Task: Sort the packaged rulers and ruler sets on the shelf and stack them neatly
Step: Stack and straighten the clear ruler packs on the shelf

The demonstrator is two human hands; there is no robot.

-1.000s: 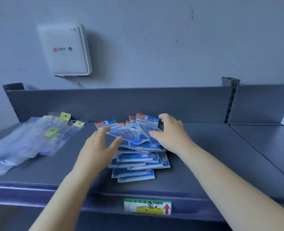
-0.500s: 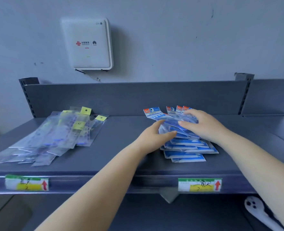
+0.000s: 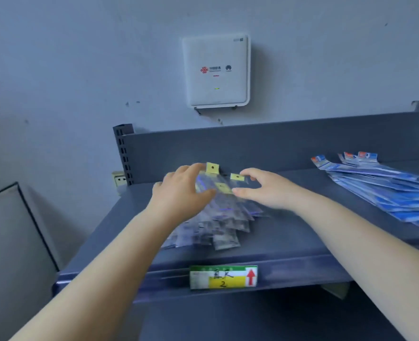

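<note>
Now clear rulers (image 3: 218, 217) (splayed) between hands.

Clear yellow-tagged ruler packs (image 3: 218, 217) fanned left, blue ruler sets (image 3: 385, 190) right

Bare shelf (image 3: 289, 232) between ruler piles (image 3: 228, 217)

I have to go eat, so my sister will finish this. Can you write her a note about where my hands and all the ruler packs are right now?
Left hand: open, fingers spread over the left side of the pile of clear plastic ruler packs with yellow hang tabs.
Right hand: open, at the pile's right side near the tabs.
The fanned pile of blue-and-white ruler set packs lies apart, to the right on the grey metal shelf.
Done: the two kinds lie in separate piles.
Left: both piles are still fanned out; square each into a neat stack.
</note>
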